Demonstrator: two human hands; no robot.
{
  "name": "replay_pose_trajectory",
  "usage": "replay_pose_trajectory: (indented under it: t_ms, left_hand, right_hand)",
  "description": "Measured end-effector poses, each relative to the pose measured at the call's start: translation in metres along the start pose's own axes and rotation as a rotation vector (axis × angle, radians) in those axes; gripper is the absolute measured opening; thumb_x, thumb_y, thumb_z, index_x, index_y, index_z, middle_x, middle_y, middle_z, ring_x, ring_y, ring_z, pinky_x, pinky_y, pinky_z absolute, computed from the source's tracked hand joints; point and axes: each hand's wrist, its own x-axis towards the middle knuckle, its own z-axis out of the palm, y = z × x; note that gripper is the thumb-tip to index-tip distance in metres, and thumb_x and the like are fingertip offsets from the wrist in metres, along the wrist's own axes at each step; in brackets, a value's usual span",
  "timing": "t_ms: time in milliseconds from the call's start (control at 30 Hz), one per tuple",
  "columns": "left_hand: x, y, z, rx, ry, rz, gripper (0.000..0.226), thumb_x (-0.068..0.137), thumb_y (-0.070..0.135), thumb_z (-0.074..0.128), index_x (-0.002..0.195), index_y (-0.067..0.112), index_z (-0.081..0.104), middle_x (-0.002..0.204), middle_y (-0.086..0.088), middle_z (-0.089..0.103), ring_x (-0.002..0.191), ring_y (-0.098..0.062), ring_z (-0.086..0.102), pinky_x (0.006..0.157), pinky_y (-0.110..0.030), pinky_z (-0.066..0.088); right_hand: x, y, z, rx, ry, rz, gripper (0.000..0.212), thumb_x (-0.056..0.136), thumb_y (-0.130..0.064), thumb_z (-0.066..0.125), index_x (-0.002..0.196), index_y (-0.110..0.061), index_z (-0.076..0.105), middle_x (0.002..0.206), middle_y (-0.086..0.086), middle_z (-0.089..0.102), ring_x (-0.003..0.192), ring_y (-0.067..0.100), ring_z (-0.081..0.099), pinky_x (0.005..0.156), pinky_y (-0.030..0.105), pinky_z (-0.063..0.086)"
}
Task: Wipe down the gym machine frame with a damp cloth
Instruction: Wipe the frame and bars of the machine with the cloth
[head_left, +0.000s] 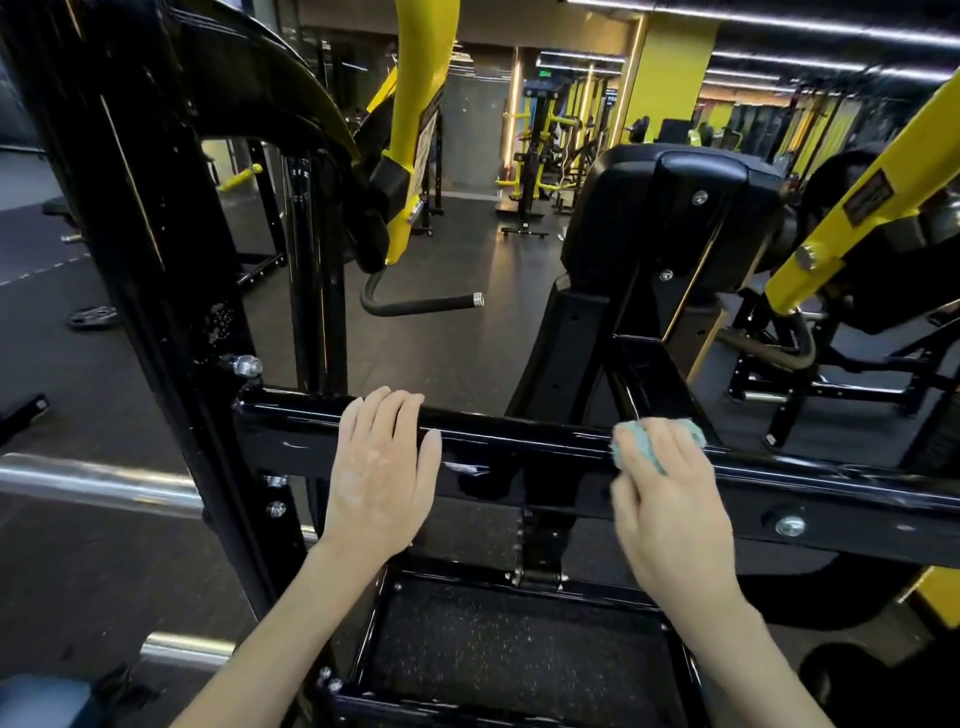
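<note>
Head: right hand (670, 512) seemingly grips cloth (623, 441) on crossbar (524, 441), left hand (382, 478) flat; label (865, 200) blurred

A gym: yellow-and-black weight machines (530, 156) line a dark rubber floor (467, 249).

On the crossbar (519, 447), the left hand (382, 467) rests toward its left end beside the upright (156, 260), the right hand (670, 499) presses the cloth (623, 441) farther right, the footplate (519, 639) below.

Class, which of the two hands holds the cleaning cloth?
The right hand: it holds a teal cloth against the black crossbar; the left hand rests bare.
</note>
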Motion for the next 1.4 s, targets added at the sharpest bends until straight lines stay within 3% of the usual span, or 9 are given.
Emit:
replay_pose_trajectory:
  t_ms: [133,300,533,667,867,1067,1200,1300,1400]
  left_hand:
    - [-0.003,0.024,0.005,-0.018,-0.047,0.078,0.049,0.103,0.03,0.035,0.131,-0.005,0.056,0.129,-0.017,0.06,0.128,-0.034,0.051,0.114,-0.047,0.033]
    - [-0.001,0.034,0.008,-0.028,-0.023,0.132,0.044,0.101,0.024,0.037,0.128,-0.004,0.059,0.126,-0.015,0.063,0.122,-0.033,0.056,0.111,-0.046,0.037]
    - [-0.002,0.034,0.005,-0.082,-0.038,0.12,0.045,0.1,0.026,0.04,0.13,-0.001,0.059,0.128,-0.012,0.062,0.124,-0.031,0.054,0.113,-0.042,0.034]
    - [0.0,0.054,0.005,-0.051,-0.109,0.127,0.051,0.099,0.032,0.036,0.134,0.0,0.057,0.133,-0.012,0.06,0.129,-0.032,0.051,0.116,-0.041,0.027]
    - [0.007,0.082,0.011,-0.097,-0.127,0.18,0.045,0.097,0.024,0.038,0.125,-0.001,0.062,0.121,-0.012,0.066,0.116,-0.03,0.06,0.11,-0.04,0.035]
    - [0.006,0.083,0.006,-0.11,-0.159,0.135,0.046,0.097,0.026,0.035,0.126,0.002,0.062,0.122,-0.008,0.065,0.117,-0.024,0.057,0.113,-0.033,0.026]
    - [0.005,0.096,0.01,-0.07,-0.156,0.056,0.05,0.096,0.03,0.036,0.124,-0.003,0.062,0.121,-0.014,0.066,0.118,-0.032,0.058,0.112,-0.039,0.03]
    - [0.005,0.12,0.014,-0.047,-0.209,0.019,0.054,0.097,0.031,0.031,0.125,-0.005,0.059,0.122,-0.016,0.063,0.121,-0.034,0.056,0.112,-0.047,0.037]
    - [0.008,0.15,0.022,-0.05,-0.27,0.078,0.055,0.097,0.031,0.025,0.127,-0.002,0.057,0.12,-0.011,0.06,0.119,-0.031,0.054,0.111,-0.047,0.036]
  right_hand:
    - [0.005,-0.025,0.007,-0.027,-0.006,0.016,0.035,0.082,-0.011,0.031,0.105,-0.004,0.056,0.103,0.011,0.049,0.1,0.033,0.047,0.087,0.046,0.04]
    - [0.019,-0.065,0.02,0.053,-0.122,-0.155,0.035,0.084,-0.012,0.03,0.11,-0.009,0.055,0.108,0.005,0.049,0.104,0.027,0.047,0.092,0.041,0.041]
    - [-0.004,0.028,-0.013,0.124,0.013,-0.016,0.021,0.084,0.01,0.055,0.099,-0.005,0.058,0.099,0.005,0.05,0.091,0.027,0.045,0.075,0.04,0.043]
    - [0.0,0.032,-0.011,0.08,0.059,0.032,0.022,0.079,0.004,0.046,0.094,-0.004,0.059,0.097,0.008,0.054,0.091,0.03,0.048,0.075,0.042,0.045]
    - [0.015,-0.013,0.005,0.184,-0.094,-0.197,0.018,0.093,-0.008,0.045,0.107,-0.008,0.057,0.106,0.005,0.053,0.098,0.025,0.049,0.087,0.041,0.043]
    - [-0.005,0.071,-0.028,0.094,-0.029,-0.07,0.021,0.081,0.011,0.061,0.092,-0.006,0.058,0.094,0.005,0.054,0.09,0.028,0.049,0.084,0.039,0.043]
    - [-0.01,0.104,-0.039,0.024,-0.016,0.052,0.017,0.083,0.008,0.053,0.091,-0.007,0.057,0.095,0.007,0.055,0.091,0.03,0.05,0.079,0.036,0.039]
    - [-0.003,0.076,-0.027,0.018,-0.029,0.004,0.028,0.068,0.008,0.044,0.08,-0.017,0.042,0.085,0.007,0.046,0.081,0.029,0.044,0.072,0.033,0.029]
    - [0.003,0.044,-0.015,0.078,-0.042,-0.11,0.024,0.07,-0.003,0.034,0.086,-0.012,0.05,0.09,0.007,0.049,0.087,0.028,0.046,0.074,0.035,0.034]
